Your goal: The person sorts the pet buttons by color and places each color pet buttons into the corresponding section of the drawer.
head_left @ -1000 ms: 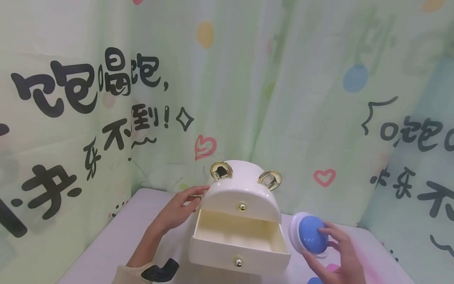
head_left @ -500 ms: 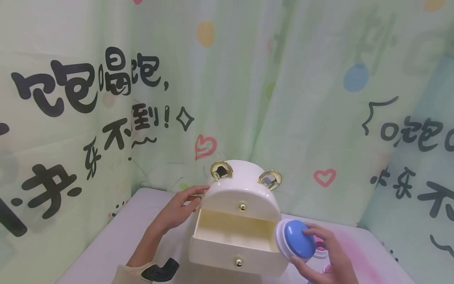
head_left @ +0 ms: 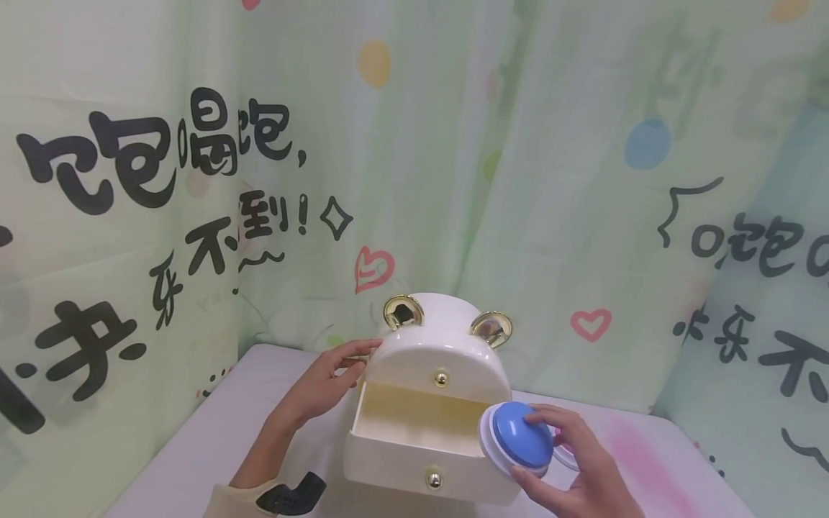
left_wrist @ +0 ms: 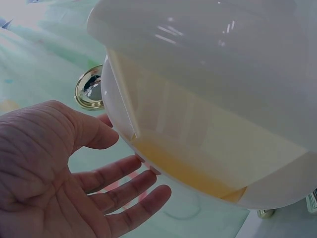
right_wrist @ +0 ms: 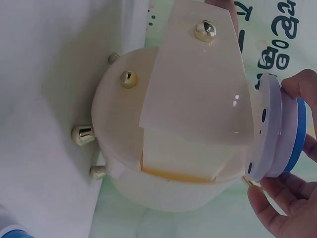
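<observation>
A white storage box point(head_left: 447, 354) with gold-rimmed ears and gold knobs stands on the table, its lower drawer point(head_left: 388, 458) pulled out and bare inside. My left hand point(head_left: 327, 381) rests against the box's left side. In the left wrist view, that hand's fingers point(left_wrist: 129, 198) are spread and fairly straight along the curved edge. My right hand point(head_left: 586, 467) grips a round push button point(head_left: 521, 434), blue-domed on a white base. The button is tilted and overlaps the drawer's right front corner. Dark holes show on the base point(right_wrist: 270, 129) in the right wrist view.
Behind my right hand sits a pink and white round piece point(head_left: 566, 456), mostly hidden. Another blue and white item point(right_wrist: 15, 232) lies at the lower left corner of the right wrist view. A printed curtain point(head_left: 550, 216) closes off the table point(head_left: 194, 432).
My right hand has carried the push button leftward, from beside the drawer to its right front corner. The left hand and the box have stayed put.
</observation>
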Available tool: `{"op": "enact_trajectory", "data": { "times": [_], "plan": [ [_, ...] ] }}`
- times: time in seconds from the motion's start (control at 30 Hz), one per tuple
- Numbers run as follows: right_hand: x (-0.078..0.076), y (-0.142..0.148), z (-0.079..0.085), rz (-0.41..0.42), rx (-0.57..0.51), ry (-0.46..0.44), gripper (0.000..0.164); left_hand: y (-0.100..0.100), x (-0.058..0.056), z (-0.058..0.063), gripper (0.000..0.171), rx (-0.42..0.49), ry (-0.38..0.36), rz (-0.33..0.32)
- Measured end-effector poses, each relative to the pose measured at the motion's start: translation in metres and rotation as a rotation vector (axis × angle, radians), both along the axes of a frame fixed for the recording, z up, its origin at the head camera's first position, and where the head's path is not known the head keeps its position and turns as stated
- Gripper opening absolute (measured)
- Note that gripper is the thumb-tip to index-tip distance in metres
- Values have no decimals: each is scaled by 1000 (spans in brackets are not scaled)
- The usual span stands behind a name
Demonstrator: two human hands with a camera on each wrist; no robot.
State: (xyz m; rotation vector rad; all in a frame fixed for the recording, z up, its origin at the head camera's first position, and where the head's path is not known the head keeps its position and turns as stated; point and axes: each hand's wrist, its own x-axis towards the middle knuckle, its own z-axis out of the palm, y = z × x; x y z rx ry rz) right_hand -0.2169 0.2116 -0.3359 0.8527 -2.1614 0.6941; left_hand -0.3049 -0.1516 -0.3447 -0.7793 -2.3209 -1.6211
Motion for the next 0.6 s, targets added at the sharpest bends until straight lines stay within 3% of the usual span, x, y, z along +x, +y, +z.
{"op": "enact_trajectory", "data": {
  "times": [0.27,0.6],
  "plan": [
    [-2,-9,6,-52,-17,-97,63,-1,0,-1,38,-13,-23,18],
    [-15,-10,1,27,-45,-89,62,-1,-1,-1,39,-5,-26,21]
  ]
}}
